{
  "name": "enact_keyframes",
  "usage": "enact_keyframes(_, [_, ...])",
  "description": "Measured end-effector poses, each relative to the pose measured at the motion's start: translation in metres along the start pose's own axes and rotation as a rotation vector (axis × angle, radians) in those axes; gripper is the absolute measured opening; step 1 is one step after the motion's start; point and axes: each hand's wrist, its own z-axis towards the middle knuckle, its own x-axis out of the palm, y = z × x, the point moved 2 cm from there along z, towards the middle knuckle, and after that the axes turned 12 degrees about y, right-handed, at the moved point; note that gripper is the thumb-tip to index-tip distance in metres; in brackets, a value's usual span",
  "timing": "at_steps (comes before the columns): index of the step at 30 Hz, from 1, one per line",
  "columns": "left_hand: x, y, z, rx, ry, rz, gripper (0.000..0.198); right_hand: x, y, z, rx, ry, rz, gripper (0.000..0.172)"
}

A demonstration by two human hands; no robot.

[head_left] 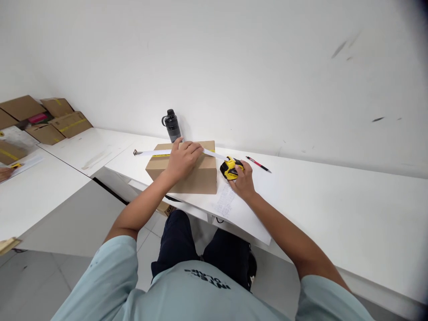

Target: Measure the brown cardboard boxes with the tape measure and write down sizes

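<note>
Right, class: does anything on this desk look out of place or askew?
Two things. The blade of the tape measure overshoots the cardboard box, its hook hanging past the left edge. The paper sheet under the right hand juts over the table edge, askew.

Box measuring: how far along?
Done: tape is drawn across the box top, its hook past the left edge; the sheet already carries writing. In hand: left hand holds the tape down on the box, right hand grips the yellow case beside it. Left: the pen lies untouched on the table, so this reading looks unrecorded.
</note>
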Motion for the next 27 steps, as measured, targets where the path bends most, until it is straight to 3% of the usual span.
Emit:
enact_keyframes(16, [-0.026,0.008,0.021,0.374,0.162,0.265,0.032,-0.003,0.003,0.002,-0.017,-0.004,-0.035,0.082])
enact_keyframes(27, [-0.024,0.006,0.019,0.37,0.129,0.363,0.029,0.001,-0.001,0.0,0.005,0.009,-0.006,0.078])
